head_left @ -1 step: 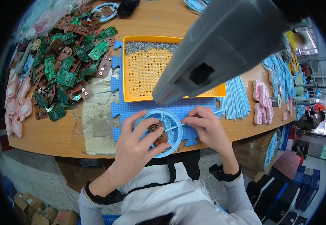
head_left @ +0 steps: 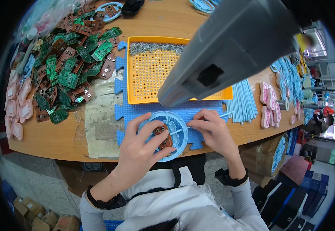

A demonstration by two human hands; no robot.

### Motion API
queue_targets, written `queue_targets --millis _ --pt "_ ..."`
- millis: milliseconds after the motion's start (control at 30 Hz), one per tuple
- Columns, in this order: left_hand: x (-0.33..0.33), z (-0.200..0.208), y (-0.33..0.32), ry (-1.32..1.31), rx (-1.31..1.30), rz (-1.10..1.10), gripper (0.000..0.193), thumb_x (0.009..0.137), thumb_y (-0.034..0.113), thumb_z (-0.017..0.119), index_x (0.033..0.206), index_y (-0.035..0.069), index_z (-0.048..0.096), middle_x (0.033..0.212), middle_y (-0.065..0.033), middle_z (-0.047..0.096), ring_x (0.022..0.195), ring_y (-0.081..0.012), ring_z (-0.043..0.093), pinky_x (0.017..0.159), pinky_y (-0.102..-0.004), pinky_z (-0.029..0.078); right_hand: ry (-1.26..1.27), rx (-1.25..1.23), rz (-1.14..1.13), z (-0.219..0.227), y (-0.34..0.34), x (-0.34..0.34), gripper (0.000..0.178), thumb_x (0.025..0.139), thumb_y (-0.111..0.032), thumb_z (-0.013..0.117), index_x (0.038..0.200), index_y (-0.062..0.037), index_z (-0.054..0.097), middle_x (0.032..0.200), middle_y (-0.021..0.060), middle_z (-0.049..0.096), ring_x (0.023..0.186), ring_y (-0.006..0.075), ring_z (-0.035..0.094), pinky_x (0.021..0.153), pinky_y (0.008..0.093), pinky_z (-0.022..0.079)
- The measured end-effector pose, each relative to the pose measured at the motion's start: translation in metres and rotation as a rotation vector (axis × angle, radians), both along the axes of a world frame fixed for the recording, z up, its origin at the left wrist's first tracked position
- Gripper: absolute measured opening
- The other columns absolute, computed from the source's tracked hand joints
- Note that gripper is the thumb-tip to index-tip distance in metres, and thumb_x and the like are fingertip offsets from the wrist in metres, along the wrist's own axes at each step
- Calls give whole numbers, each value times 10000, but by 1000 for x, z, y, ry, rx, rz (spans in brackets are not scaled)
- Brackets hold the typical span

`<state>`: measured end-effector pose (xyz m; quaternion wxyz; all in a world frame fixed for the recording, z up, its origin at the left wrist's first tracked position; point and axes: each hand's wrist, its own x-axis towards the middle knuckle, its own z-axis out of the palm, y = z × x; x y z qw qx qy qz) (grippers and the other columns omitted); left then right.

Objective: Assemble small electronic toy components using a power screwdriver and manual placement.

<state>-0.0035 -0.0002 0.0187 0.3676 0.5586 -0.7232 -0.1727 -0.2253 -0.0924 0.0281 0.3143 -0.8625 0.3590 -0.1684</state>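
Nothing has shifted since the earlier frame: left hand [head_left: 138,148] still clamps the round pale-blue plastic frame [head_left: 170,135] on the blue foam mat [head_left: 136,111], while right hand [head_left: 212,129] pinches a thin blue rod [head_left: 198,124] pointing leftward into it.

The scene is brightly and evenly lit from above, with colours reading clean and saturated across the wooden table [head_left: 59,138]. Shadows are soft and short; a faint one lies under the left hand [head_left: 138,154] and another under the right hand [head_left: 213,131]. A large grey object [head_left: 229,50] sits very close to the lens and looks smooth and out of focus. Fisheye distortion bends the table edge into a curve and squeezes things near the rim, beyond which a black circular border closes the view. Bright windows [head_left: 321,50] at the far right are blown out with glare. The centre is sharp; detail softens outward.
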Motion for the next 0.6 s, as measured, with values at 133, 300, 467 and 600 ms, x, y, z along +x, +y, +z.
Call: queue_targets --millis 133,300,467,600 --pt "1 7 -4 -44 1 -41 355 632 174 817 917 35 659 1079 -78 576 1099 -367 497 896 -414 470 -3 8 -6 0 2 1 199 774 42 627 946 -34 694 866 65 583 855 239 552 821 329 405" --pt "-1 7 -4 -18 75 -14 386 579 156 851 902 32 680 1098 -106 568 1104 -355 487 886 -443 459 -35 0 -18 -6 4 3 210 767 13 661 967 -37 696 887 76 591 878 248 543 808 338 428" --pt "-2 9 -6 -26 76 -26 378 584 160 851 895 29 680 1092 -103 569 1103 -353 485 882 -438 461 -53 8 -45 -3 2 -2 236 771 -6 678 1002 -48 698 930 91 611 901 261 549 813 354 441" --pt "0 8 -6 -15 90 -22 379 578 164 856 888 34 681 1087 -98 572 1098 -351 485 878 -435 463 -120 -28 -130 27 -3 6 252 772 -30 707 1024 -41 691 963 81 626 979 243 565 871 345 444"
